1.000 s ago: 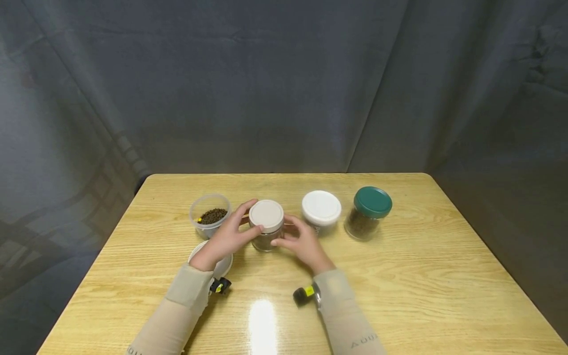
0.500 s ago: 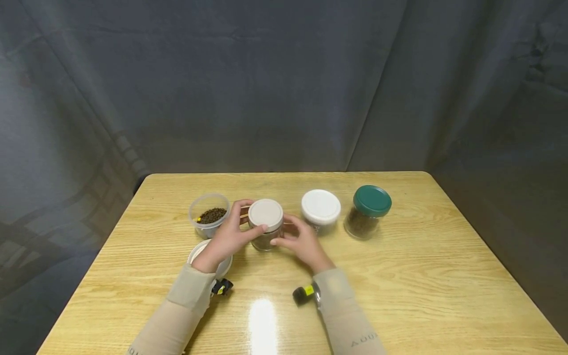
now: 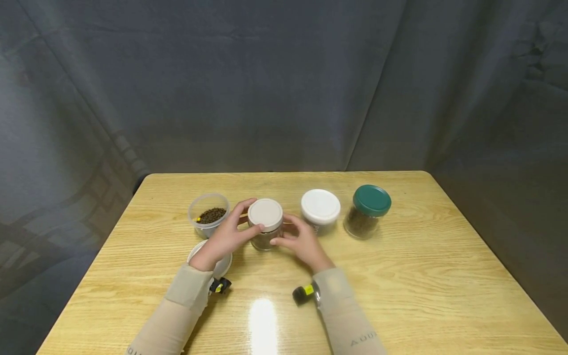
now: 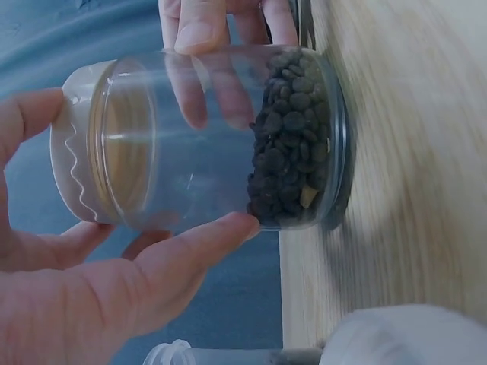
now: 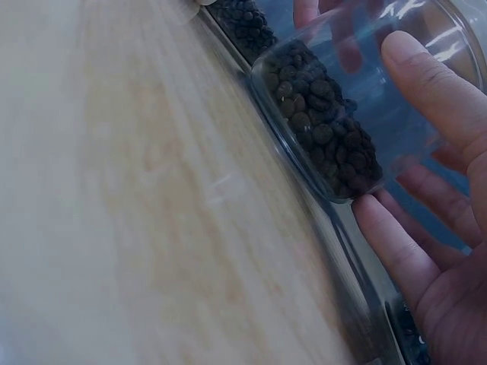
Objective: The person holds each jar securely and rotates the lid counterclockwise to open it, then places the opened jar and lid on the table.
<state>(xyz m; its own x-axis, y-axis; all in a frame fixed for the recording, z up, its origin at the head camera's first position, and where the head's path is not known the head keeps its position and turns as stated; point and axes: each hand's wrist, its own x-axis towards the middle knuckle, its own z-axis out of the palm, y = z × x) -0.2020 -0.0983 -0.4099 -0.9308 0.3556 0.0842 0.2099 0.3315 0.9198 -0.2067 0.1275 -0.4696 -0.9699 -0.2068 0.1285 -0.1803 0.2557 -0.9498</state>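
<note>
A clear jar with a beige lid (image 3: 265, 224) is being held upright on the worktop (image 3: 399, 276), gripped by the left hand (image 3: 224, 240) with curled fingers and touched by the right hand (image 3: 303, 243); dark pellets (image 4: 288, 144) are being kept at its bottom. An open tub (image 3: 209, 215) of the same pellets is standing to its left, a white-lidded jar (image 3: 320, 211) and a green-lidded jar (image 3: 367, 211) of pellets to its right.

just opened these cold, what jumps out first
Both hands meet mid-table: the left hand and right hand grip a clear jar with a beige lid, a layer of dark pellets at its bottom. It stands in a row with an open tub of pellets to its left, and a white-lidded jar and a green-lidded jar to its right.
</note>
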